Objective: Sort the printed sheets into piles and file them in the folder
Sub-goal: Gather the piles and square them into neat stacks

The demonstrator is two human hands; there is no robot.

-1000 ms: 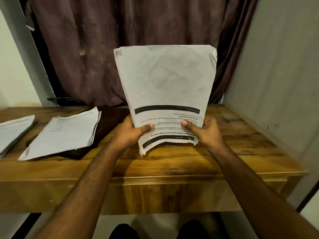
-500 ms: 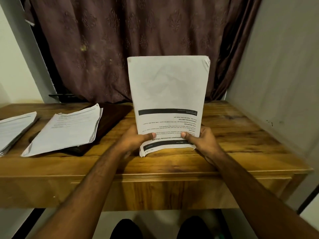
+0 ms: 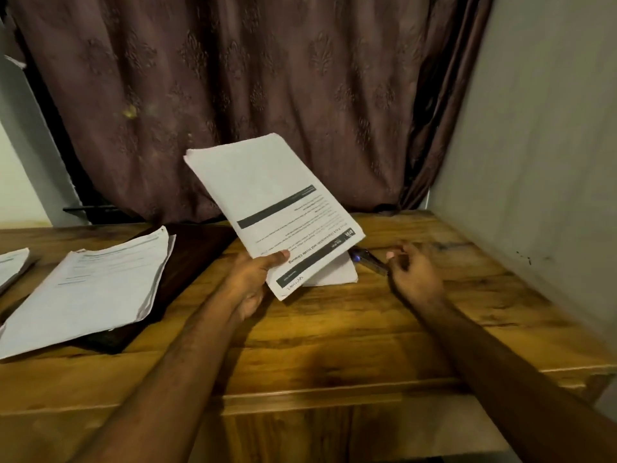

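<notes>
Sheets: one pile lies on the dark folder at desk left. My left hand grips a tilted stack. Right hand, blurred, fingers loosely curled, beside a pen.

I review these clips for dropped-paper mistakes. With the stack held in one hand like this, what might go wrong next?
1. Only the left hand grips the tilted stack of sheets, at one lower corner, so sheets may fan out or slip.
2. The right hand reaches for the dark pen-like object beside the stack and could nudge its lower edge.
</notes>
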